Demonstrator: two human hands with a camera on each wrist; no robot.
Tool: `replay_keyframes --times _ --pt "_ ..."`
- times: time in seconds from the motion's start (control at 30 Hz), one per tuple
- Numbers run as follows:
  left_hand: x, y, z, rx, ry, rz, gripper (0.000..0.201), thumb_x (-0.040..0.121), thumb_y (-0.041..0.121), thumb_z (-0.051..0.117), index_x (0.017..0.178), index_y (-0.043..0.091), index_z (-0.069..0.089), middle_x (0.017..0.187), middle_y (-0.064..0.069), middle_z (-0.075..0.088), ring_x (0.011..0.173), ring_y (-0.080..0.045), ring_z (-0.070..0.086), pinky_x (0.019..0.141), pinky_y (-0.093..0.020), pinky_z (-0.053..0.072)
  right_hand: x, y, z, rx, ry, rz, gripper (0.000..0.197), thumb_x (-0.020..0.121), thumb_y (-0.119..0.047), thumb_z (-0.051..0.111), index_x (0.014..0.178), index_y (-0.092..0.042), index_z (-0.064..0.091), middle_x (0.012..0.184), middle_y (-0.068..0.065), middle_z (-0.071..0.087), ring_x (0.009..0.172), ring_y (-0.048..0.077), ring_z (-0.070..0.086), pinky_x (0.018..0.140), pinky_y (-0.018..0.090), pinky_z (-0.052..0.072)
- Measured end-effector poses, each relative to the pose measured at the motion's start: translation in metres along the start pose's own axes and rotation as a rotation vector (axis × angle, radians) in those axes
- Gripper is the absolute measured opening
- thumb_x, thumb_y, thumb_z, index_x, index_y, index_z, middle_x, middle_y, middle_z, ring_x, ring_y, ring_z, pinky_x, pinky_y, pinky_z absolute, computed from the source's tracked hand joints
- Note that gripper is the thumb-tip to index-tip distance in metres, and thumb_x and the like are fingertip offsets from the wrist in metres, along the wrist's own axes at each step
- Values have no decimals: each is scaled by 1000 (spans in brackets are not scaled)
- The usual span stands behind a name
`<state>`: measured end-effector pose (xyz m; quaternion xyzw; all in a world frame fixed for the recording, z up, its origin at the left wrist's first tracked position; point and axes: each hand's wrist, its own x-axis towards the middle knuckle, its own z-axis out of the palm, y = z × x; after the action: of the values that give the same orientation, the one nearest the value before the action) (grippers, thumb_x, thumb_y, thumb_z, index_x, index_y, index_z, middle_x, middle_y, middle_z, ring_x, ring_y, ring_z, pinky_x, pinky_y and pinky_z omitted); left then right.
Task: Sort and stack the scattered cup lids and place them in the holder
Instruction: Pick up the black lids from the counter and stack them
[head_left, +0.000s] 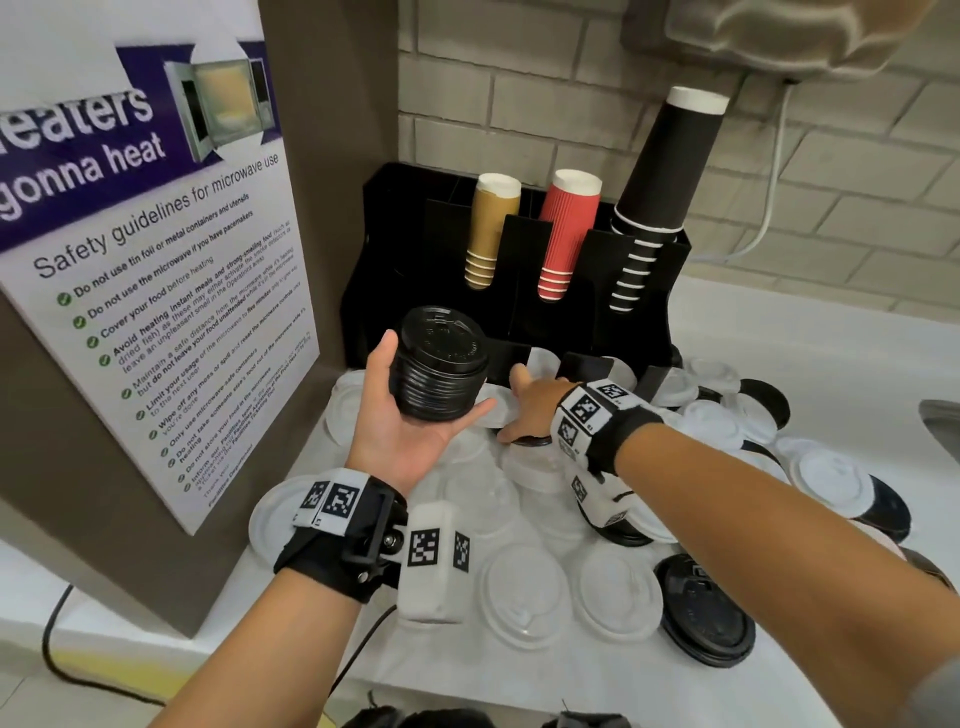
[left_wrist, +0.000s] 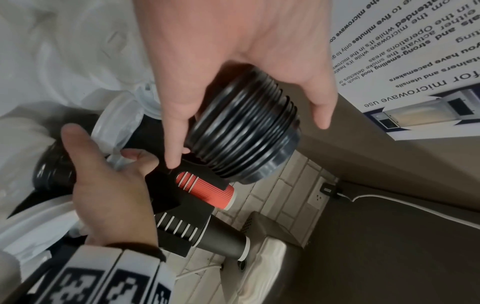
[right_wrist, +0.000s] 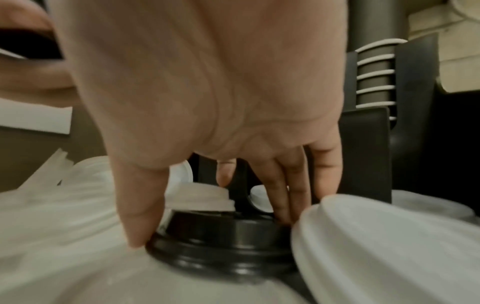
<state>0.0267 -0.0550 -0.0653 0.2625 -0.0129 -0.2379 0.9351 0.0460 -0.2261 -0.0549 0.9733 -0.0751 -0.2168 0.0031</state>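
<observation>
Lids lie scattered over the white counter (head_left: 779, 353) in the head view: white lids (head_left: 524, 587) mostly, a few black ones among them, all in front of the black holder (head_left: 649, 291) with its three cup stacks. The left hand (head_left: 410, 421), palm up, cradles a stack of black lids (head_left: 441, 364) above the pile. The right hand (head_left: 530, 410) reaches down into the pile, its grasp hidden here.

From the left wrist, the stack of black lids (left_wrist: 244, 127) sits between thumb and fingers, curled loosely round it.

Only the right wrist shows the right hand (right_wrist: 221, 102) pinching a single black lid (right_wrist: 223, 244) by its rim, thumb against fingers, among white lids.
</observation>
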Motion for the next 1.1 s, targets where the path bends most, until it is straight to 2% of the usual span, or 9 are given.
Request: replay_keyframes --times 0.13,0.2,0.27,0.4,0.57,0.63,0.73,0.93,1.1 --pt "-2 5 -2 52 18 19 78 73 49 66 140 13 50 138 -19 56 126 -40 54 89 -54 54 -3 5 -14 -35 20 -17 90 68 -52 73 135 -19 23 89 4 55 91 27 55 59 31 43" --pt "-2 7 -2 55 15 14 80 74 52 65 143 13 47 139 -19 55 127 -39 53 90 -54 53 -7 8 -25 -88 45 -20 89 64 -53 73 133 -21 27 102 4 57 100 28 54 75 37 48" --pt "-3 8 -2 56 16 14 79 76 60 56 142 15 49 138 -18 56 127 -37 53 95 -56 49 -12 11 -38 -147 62 -11 89 64 -52 72 136 -23 28 120 5 51 115 30 46 91 44 40" --pt "-4 8 -2 35 30 4 81 73 64 53 138 16 52 135 -19 58 125 -38 56 98 -57 47 -28 22 -61 -144 79 22 87 69 -45 71 140 -26 24 126 9 45 120 31 41 95 45 42" --pt "-1 2 1 12 21 -20 76 78 46 61 145 12 45 143 -21 51 131 -39 49 95 -55 49 -46 44 -76 442 193 -177 63 85 -40 63 139 -26 31 112 8 55 94 20 56 78 30 48" --pt "2 -1 3 5 13 -25 71 77 48 62 138 12 53 140 -20 54 130 -39 50 99 -57 47 -53 42 -73 753 174 -284 41 92 -35 54 130 -34 42 105 0 60 90 12 59 74 25 48" --pt "4 -5 5 51 -27 -27 65 79 58 56 127 15 64 135 -18 59 128 -36 53 100 -57 46 -57 36 -64 913 165 -400 25 92 -28 56 111 -43 52 95 -9 62 88 4 61 77 25 51" --pt "6 -8 6 155 -57 -65 70 82 61 52 135 16 56 137 -14 59 127 -29 56 95 -48 52 -58 23 -62 859 254 -507 39 86 -20 68 118 -33 50 97 -9 56 75 2 60 67 16 51" --pt "7 -12 4 183 -77 -110 67 81 62 53 131 18 60 133 -12 62 122 -26 61 94 -49 52 -62 16 -62 754 310 -581 55 82 -18 73 131 -28 50 106 -4 58 91 21 61 89 31 52"
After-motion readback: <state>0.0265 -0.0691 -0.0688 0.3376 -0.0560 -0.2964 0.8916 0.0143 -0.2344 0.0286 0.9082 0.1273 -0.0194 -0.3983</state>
